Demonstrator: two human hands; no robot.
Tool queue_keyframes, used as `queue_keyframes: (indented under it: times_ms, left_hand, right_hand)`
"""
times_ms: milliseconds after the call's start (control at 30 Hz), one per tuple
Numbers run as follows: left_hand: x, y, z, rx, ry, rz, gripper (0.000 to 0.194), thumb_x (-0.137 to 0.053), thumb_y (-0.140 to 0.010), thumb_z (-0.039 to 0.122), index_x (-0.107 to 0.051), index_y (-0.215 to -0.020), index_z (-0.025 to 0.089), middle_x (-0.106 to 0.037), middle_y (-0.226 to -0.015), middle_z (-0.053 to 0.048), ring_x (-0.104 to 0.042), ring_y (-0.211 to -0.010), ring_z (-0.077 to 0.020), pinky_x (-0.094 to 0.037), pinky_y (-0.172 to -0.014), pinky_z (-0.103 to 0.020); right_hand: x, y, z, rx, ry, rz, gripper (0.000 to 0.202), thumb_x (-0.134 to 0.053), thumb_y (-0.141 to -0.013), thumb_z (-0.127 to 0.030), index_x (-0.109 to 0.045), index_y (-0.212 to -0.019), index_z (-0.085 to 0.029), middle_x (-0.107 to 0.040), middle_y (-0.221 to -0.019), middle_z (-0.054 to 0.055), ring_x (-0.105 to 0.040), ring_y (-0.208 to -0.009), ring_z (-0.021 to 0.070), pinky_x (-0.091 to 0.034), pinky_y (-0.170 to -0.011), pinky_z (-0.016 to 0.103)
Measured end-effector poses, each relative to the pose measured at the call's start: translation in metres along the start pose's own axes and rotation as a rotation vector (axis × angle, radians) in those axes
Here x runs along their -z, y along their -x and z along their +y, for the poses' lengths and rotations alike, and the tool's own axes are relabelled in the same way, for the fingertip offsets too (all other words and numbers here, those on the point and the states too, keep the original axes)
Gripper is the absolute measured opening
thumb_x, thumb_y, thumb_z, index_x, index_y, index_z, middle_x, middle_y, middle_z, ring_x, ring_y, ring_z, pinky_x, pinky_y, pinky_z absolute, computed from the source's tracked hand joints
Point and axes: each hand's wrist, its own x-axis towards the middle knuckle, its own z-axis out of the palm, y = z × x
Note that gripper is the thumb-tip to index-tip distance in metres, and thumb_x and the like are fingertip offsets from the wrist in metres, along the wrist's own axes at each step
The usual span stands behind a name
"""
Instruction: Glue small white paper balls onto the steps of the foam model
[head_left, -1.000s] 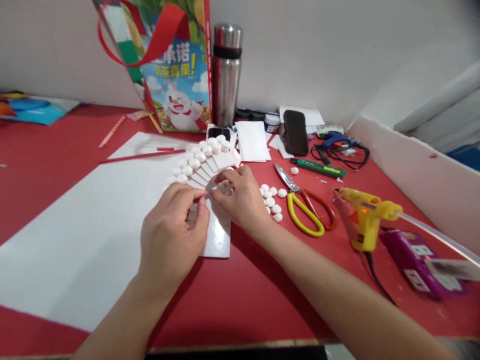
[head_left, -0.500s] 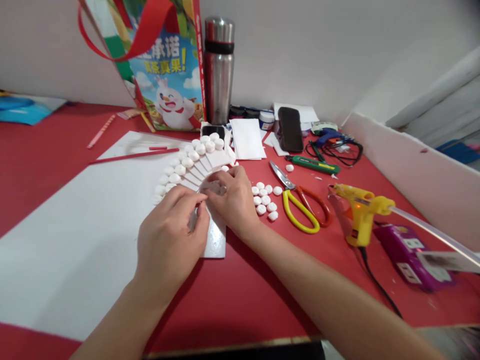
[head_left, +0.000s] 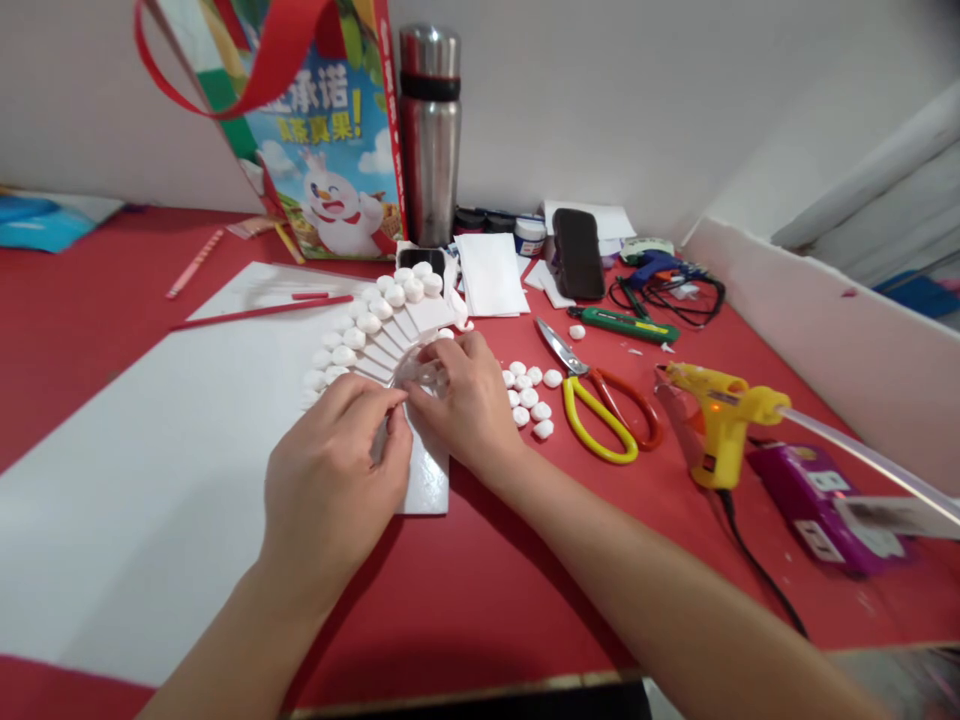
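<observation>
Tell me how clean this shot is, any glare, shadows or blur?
Head view: glare speckles the glossy white board beside the left hand; a soft shadow lies across the large white sheet; the purple box at right looks smeared; the top right corner darkens.

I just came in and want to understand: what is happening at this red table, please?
A person has the left hand and right hand close together at a fan-shaped white piece, whose outer edge is lined with round white pieces. The fingers hide whatever they may be holding. Loose white pieces lie beside the right hand, near the scissors. Farther right, a yellow glue gun shows a small orange light.
</observation>
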Motion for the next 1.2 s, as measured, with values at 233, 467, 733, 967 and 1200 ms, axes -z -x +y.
queue_keyframes:
  times_ms: [233, 467, 733, 967, 1200]
  left_hand:
    - [-0.001, 0.0, 0.0, -0.018, -0.008, 0.011, 0.017, -0.057, -0.094, 0.015, -0.073, -0.099, 0.014, -0.072, -0.091, -0.004, -0.066, -0.076, -0.0169, -0.05, -0.07, -0.03]
    - [0.0, 0.0, 0.001, 0.0, -0.001, -0.003, 0.016, -0.057, -0.094, 0.015, -0.073, -0.098, 0.016, -0.072, -0.09, -0.003, -0.064, -0.072, -0.016, -0.049, -0.067, -0.03]
    - [0.0, -0.001, 0.001, 0.0, 0.009, -0.002, 0.017, -0.057, -0.095, 0.016, -0.073, -0.098, 0.015, -0.072, -0.091, -0.004, -0.065, -0.073, -0.0165, -0.049, -0.067, -0.03]
    - [-0.001, 0.001, -0.002, -0.036, 0.002, -0.009, 0.017, -0.057, -0.095, 0.015, -0.073, -0.1, 0.015, -0.075, -0.091, -0.004, -0.068, -0.075, -0.0181, -0.05, -0.068, -0.031]
    - [-0.003, 0.003, -0.004, -0.077, 0.002, -0.015, 0.017, -0.057, -0.094, 0.014, -0.072, -0.1, 0.015, -0.076, -0.09, -0.004, -0.07, -0.076, -0.0191, -0.052, -0.068, -0.031]
  right_hand:
    - [-0.002, 0.0, 0.004, 0.132, 0.129, 0.031, 0.013, -0.065, -0.091, -0.024, -0.076, -0.096, -0.019, -0.06, -0.096, 0.007, -0.055, -0.088, 0.0215, -0.042, -0.081, 0.035]
    - [-0.006, -0.005, 0.006, 0.129, 0.217, 0.024, 0.014, -0.062, -0.091, -0.022, -0.075, -0.092, -0.017, -0.062, -0.095, 0.009, -0.053, -0.086, 0.0224, -0.039, -0.078, 0.035]
    - [-0.005, -0.004, 0.004, 0.081, 0.185, -0.01, 0.019, -0.061, -0.088, -0.019, -0.073, -0.102, -0.018, -0.061, -0.097, 0.008, -0.054, -0.086, 0.023, -0.039, -0.077, 0.035]
    - [0.013, 0.005, 0.007, 0.238, 0.28, -0.054, 0.028, -0.053, -0.095, -0.019, -0.073, -0.114, -0.019, -0.062, -0.095, 0.009, -0.053, -0.089, 0.0242, -0.033, -0.075, 0.036]
    - [0.021, 0.007, 0.002, 0.407, 0.52, -0.15, 0.028, -0.049, -0.101, -0.023, -0.072, -0.117, -0.02, -0.061, -0.088, 0.01, -0.048, -0.081, 0.0251, -0.025, -0.071, 0.039]
